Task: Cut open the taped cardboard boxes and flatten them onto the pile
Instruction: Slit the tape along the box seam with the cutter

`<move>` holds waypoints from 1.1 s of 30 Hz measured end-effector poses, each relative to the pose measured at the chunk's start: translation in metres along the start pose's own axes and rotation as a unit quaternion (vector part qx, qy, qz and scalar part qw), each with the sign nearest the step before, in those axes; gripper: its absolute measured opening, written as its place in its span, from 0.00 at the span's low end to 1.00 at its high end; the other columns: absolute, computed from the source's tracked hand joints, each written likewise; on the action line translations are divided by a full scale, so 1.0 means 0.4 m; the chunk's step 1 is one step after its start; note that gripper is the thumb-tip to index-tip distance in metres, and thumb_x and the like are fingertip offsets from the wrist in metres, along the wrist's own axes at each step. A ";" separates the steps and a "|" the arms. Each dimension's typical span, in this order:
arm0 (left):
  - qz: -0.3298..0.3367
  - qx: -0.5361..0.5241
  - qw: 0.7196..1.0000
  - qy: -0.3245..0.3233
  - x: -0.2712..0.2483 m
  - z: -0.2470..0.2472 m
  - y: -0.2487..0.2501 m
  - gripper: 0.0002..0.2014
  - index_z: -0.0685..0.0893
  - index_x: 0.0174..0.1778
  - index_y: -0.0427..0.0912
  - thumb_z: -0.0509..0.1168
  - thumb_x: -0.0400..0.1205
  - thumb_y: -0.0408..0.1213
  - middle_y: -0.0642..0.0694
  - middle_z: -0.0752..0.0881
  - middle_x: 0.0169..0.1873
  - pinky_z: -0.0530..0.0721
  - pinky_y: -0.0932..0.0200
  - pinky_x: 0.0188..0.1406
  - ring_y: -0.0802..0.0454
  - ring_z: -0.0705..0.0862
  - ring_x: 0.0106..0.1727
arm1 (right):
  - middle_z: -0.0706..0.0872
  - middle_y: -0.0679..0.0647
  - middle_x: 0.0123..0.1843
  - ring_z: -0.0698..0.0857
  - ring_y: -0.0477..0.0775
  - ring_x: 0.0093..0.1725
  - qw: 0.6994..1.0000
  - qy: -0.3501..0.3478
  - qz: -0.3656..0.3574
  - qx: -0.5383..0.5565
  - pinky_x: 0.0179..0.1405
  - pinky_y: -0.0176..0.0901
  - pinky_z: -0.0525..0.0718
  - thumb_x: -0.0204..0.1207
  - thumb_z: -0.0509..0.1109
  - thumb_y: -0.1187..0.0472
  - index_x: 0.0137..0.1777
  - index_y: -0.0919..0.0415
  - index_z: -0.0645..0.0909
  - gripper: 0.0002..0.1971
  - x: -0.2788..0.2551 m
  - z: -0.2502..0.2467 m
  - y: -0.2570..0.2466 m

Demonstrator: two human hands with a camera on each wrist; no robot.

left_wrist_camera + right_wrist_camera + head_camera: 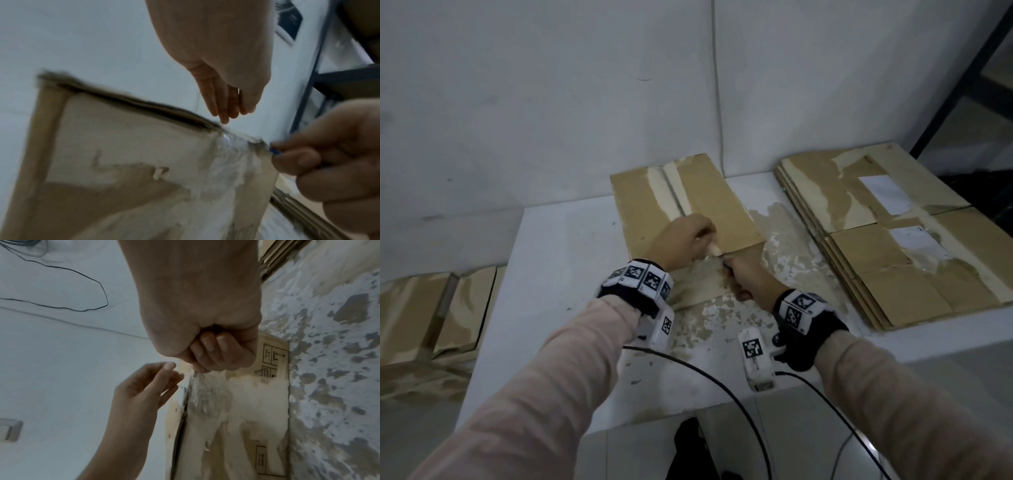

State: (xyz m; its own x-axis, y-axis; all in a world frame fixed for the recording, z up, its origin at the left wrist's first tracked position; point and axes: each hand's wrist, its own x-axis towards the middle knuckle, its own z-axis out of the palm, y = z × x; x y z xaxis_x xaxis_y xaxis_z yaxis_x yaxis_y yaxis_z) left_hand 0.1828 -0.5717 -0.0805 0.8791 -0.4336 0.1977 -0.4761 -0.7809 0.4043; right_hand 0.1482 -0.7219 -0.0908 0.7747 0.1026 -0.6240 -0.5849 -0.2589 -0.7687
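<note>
Centrally, right hand grip clenched on blue cutter at box seam, left hand grip relaxed above

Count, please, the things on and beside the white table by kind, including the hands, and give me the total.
Taped cardboard box being cut: 1
Pile of flattened boxes on the table's right: 1
Stack of cardboard boxes left of the table: 1
Blue-tipped cutter, gripped in the right hand: 1
Hands, with the left hand on the box: 2
White table: 1
Total: 7

Both arms reach forward; left hand fingers loosely extended, right hand fisted, fingers curled tight.
</note>
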 end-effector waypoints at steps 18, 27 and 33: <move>-0.218 0.140 0.965 -0.039 -0.113 0.048 -0.131 0.46 0.58 0.83 0.48 0.26 0.71 0.65 0.42 0.55 0.83 0.51 0.49 0.77 0.43 0.52 0.83 | 0.58 0.47 0.17 0.53 0.45 0.14 0.996 -0.049 0.029 0.075 0.14 0.29 0.51 0.82 0.49 0.65 0.28 0.53 0.60 0.18 0.001 0.063 0.009; -0.223 0.116 0.967 -0.039 -0.113 0.047 -0.132 0.27 0.56 0.83 0.49 0.46 0.88 0.53 0.43 0.52 0.84 0.47 0.50 0.79 0.45 0.49 0.84 | 0.58 0.47 0.16 0.53 0.45 0.12 0.996 -0.034 0.018 0.078 0.13 0.28 0.52 0.82 0.49 0.64 0.28 0.54 0.60 0.19 0.004 0.084 -0.006; -0.218 0.103 0.970 -0.033 -0.116 0.051 -0.142 0.28 0.57 0.83 0.50 0.44 0.87 0.57 0.43 0.53 0.83 0.47 0.49 0.79 0.45 0.50 0.84 | 0.70 0.55 0.29 0.68 0.52 0.29 0.982 0.153 -0.103 -0.034 0.25 0.40 0.61 0.81 0.59 0.65 0.31 0.59 0.69 0.15 0.004 -0.009 0.026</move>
State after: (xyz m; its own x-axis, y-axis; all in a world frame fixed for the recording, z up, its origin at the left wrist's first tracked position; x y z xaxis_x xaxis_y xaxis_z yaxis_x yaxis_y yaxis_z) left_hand 0.1688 -0.5162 -0.1308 0.9978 -0.0648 -0.0119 -0.0598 -0.9667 0.2487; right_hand 0.1441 -0.7280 -0.0992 0.9170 -0.1313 -0.3766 -0.3987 -0.3274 -0.8567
